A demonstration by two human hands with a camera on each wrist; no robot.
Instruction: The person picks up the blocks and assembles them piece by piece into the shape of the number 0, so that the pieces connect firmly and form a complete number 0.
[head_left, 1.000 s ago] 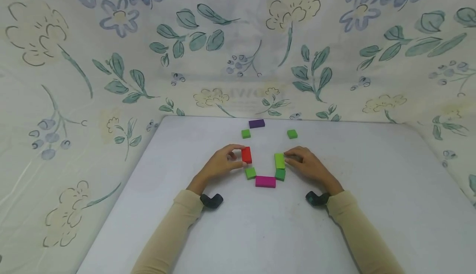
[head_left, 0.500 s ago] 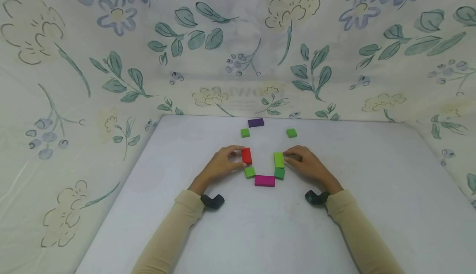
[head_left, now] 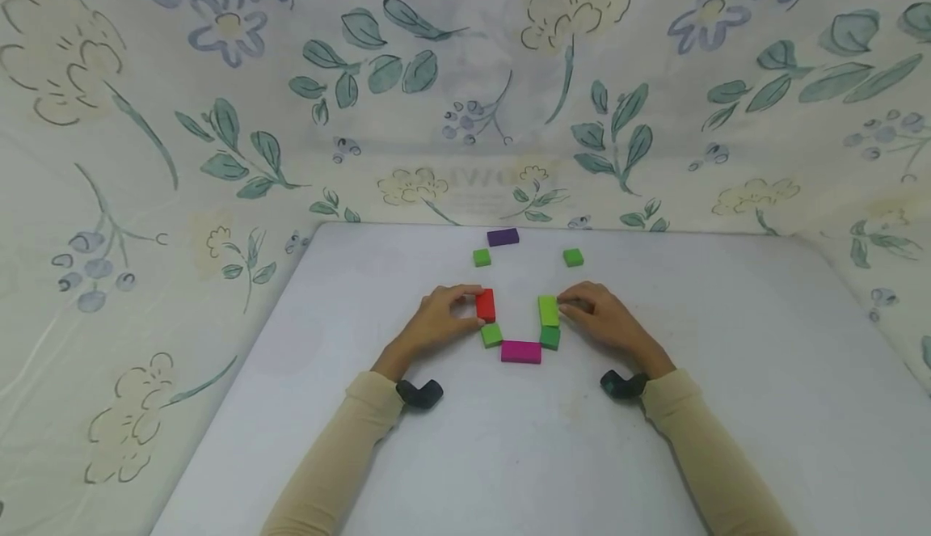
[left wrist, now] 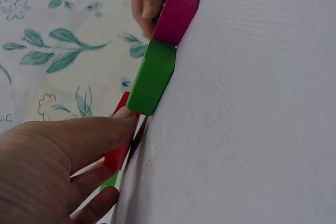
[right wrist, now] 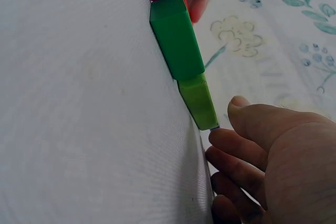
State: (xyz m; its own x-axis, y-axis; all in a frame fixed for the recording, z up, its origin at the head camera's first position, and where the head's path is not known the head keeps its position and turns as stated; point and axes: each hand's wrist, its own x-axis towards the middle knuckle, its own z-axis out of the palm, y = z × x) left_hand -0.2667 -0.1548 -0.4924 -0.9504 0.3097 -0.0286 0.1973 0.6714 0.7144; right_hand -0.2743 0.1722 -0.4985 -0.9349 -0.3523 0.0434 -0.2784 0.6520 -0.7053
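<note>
My left hand (head_left: 436, 318) pinches a red block (head_left: 485, 305) between thumb and forefinger, at its near and far ends. The red block's near end meets a light green block (head_left: 491, 335). A magenta block (head_left: 521, 352) lies crosswise at the near side, between that block and a dark green block (head_left: 549, 338). Beyond the dark green one, end to end, lies a lime block (head_left: 549, 310). My right hand (head_left: 607, 322) rests beside the lime block, fingertips right at its outer side. In the right wrist view its thumb (right wrist: 241, 103) stands apart from the lime block.
Farther back on the white table (head_left: 509, 447) lie a purple block (head_left: 503, 237) and two small green blocks, one on the left (head_left: 482, 257) and one on the right (head_left: 573, 257). A flower-patterned cloth (head_left: 407, 132) rises behind the table's far edge.
My left hand has slid the red block slightly nearer, up against the light green block. My right hand stays beside the lime block. The head view has shifted a little.
</note>
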